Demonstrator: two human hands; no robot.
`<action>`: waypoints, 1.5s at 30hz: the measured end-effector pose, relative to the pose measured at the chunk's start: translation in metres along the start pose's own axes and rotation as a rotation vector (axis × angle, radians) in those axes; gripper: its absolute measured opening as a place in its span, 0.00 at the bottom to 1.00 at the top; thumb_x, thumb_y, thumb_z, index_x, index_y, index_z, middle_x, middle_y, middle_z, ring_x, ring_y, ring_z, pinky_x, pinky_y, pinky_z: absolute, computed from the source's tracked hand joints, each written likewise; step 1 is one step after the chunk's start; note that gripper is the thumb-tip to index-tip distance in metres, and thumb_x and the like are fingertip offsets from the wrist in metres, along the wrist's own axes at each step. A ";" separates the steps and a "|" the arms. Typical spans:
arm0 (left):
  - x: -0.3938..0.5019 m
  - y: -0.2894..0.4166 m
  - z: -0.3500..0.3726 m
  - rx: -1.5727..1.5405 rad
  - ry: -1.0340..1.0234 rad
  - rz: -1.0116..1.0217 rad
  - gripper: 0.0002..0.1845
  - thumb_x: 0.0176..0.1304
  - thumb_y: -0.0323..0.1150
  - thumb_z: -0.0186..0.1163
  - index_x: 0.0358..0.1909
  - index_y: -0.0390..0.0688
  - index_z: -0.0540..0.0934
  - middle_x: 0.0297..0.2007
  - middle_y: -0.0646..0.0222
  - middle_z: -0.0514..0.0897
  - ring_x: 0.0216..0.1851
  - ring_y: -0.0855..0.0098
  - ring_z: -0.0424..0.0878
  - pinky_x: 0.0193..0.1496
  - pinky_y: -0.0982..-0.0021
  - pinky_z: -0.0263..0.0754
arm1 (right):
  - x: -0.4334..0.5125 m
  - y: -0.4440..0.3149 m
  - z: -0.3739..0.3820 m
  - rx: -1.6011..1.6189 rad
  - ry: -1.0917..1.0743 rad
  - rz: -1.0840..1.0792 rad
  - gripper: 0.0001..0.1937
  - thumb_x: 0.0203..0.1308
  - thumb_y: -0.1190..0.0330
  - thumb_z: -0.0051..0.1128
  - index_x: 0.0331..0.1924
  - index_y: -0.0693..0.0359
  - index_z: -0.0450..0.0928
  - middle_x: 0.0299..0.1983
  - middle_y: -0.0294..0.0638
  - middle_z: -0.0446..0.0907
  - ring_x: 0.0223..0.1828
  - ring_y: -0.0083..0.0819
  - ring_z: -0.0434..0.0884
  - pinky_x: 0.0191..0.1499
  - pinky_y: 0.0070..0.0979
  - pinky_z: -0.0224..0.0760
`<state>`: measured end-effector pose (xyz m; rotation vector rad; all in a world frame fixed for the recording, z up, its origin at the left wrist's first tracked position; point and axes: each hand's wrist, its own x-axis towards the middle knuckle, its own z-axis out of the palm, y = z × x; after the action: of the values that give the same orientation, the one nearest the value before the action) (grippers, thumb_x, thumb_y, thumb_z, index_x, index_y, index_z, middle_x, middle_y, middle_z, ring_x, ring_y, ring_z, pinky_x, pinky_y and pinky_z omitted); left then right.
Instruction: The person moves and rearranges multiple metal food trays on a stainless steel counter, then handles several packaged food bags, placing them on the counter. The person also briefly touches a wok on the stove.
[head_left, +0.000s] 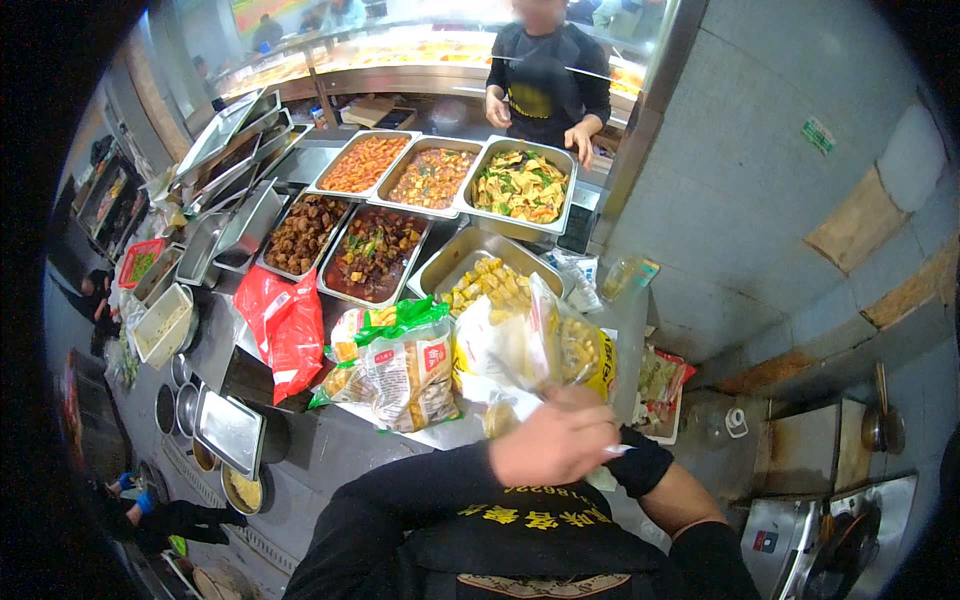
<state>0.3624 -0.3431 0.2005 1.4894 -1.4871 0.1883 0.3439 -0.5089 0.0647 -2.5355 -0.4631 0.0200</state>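
Note:
My left hand (559, 435), bare below a black sleeve, has its fingers curled close to my right hand, in front of my apron. A small white piece shows between the hands; what it belongs to cannot be told. My right hand (637, 461) has a black covering, and its fingers are mostly hidden. Just beyond them lies an opened white and yellow plastic bag (592, 356) with yellow pieces inside. Similar yellow pieces (491, 285) lie in a deep steel pan (431, 274). Left of the bag stands a filled clear and green plastic food bag (409, 375).
Steel pans of cooked food (517, 184) cover the counter's far part, beside a red plastic bag (281, 330). Stacked empty pans (225, 150) lean at left. A co-worker (551, 82) stands across the counter. Pots (244, 487) stand at lower left; a tiled wall (750, 150) is at right.

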 end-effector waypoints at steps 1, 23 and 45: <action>-0.005 0.002 -0.021 -0.039 0.042 -0.047 0.10 0.54 0.29 0.65 0.37 0.44 0.75 0.37 0.64 0.80 0.32 0.58 0.81 0.33 0.61 0.76 | -0.001 -0.003 -0.008 -0.032 -0.028 0.038 0.19 0.60 0.51 0.57 0.32 0.60 0.79 0.30 0.47 0.81 0.33 0.46 0.81 0.35 0.38 0.74; -0.119 -0.058 -0.074 -0.217 -0.143 -1.072 0.09 0.67 0.35 0.59 0.35 0.40 0.80 0.23 0.71 0.81 0.27 0.79 0.77 0.31 0.72 0.72 | -0.048 -0.055 -0.049 1.003 -0.214 0.668 0.08 0.57 0.70 0.61 0.39 0.64 0.77 0.25 0.36 0.80 0.25 0.21 0.78 0.27 0.20 0.71; -0.077 -0.208 -0.192 0.193 0.355 -1.120 0.09 0.60 0.33 0.59 0.33 0.36 0.80 0.23 0.58 0.82 0.26 0.68 0.78 0.33 0.66 0.73 | 0.177 0.014 -0.050 0.844 0.438 0.380 0.05 0.59 0.70 0.56 0.32 0.63 0.75 0.24 0.32 0.75 0.23 0.19 0.72 0.27 0.21 0.65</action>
<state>0.6137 -0.2055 0.1374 2.0918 -0.2285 -0.0895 0.5208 -0.4877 0.1142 -1.6851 0.1870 -0.1616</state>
